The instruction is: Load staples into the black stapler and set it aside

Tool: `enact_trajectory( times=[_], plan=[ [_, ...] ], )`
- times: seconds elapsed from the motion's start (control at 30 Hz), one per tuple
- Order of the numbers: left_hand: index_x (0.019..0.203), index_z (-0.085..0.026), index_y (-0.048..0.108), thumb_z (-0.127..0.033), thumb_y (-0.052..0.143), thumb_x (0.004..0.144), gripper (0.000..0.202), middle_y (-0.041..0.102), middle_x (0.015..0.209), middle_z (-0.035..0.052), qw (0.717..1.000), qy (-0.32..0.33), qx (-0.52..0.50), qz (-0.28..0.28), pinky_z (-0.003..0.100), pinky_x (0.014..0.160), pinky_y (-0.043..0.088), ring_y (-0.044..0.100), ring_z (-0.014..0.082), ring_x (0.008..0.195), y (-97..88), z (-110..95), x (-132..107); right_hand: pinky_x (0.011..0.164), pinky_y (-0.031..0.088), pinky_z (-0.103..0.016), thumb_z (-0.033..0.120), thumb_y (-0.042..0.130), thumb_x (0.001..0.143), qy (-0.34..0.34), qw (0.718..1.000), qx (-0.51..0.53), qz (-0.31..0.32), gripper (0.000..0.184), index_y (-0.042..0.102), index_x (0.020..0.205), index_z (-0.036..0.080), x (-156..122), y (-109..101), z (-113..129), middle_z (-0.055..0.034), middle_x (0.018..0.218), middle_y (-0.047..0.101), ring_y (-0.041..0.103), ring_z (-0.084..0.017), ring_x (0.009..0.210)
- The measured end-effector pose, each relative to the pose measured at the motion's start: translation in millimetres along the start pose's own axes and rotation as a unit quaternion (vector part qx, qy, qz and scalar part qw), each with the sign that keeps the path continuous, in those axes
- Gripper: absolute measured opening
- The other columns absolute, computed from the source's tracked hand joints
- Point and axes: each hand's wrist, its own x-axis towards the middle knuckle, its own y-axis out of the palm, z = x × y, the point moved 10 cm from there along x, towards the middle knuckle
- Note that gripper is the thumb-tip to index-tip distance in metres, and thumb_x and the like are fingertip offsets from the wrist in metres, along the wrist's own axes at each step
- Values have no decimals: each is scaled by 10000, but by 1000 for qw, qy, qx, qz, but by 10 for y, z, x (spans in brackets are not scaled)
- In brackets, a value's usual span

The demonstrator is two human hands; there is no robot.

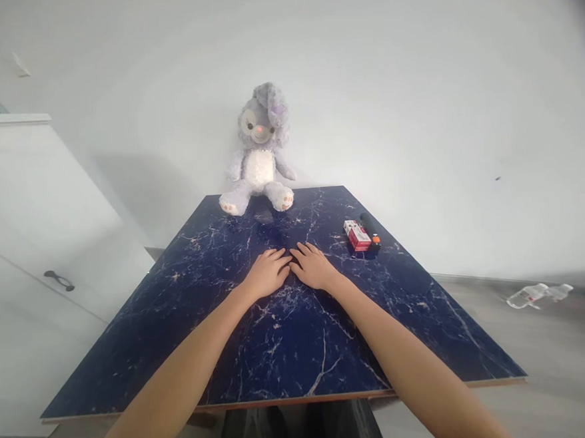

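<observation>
My left hand point(267, 273) lies palm down on the dark blue marbled table point(302, 352), its fingers spread and nothing in it. Close beside it, my right hand point(313, 265) rests flat in the same way, also without anything held. The fingertips of the two hands nearly meet; whether they touch I cannot tell. Beyond them, at the table's far edge, a grey plush rabbit point(259, 168) sits upright near the wall. To the right of my right hand are a small red and white box point(357, 235) and, against it, a black object with an orange part point(370, 227).
A white cabinet point(29, 251) with a dark handle point(59, 280) stands along the left side. Clear plastic bottles point(528, 295) lie on the grey floor to the right. Behind the table rises a pale wall point(388, 92).
</observation>
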Motion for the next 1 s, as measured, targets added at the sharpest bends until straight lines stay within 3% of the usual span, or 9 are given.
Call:
enact_trajectory(
  times=[0.73, 1.0],
  plan=[
    [1367, -212, 620, -376, 416, 1019, 435, 523, 1502, 104, 1000, -11, 4, 13, 514, 1139, 373, 443, 314, 1398, 37, 21, 4, 1178, 259, -507, 420, 357, 1025, -2, 1000, 1, 2, 551, 464, 1493, 150, 2, 15, -2, -180, 1575, 390, 306, -378, 1471],
    [1364, -212, 624, -278, 395, 1014, 424, 530, 1496, 103, 1000, -18, -1, 11, 517, 1122, 393, 449, 315, 1390, 66, 57, 9, 1166, 288, -515, 475, 432, 1002, 3, 999, 29, -16, 537, 514, 1461, 210, 19, -23, -73, -136, 1564, 422, 329, -362, 1457]
  ],
)
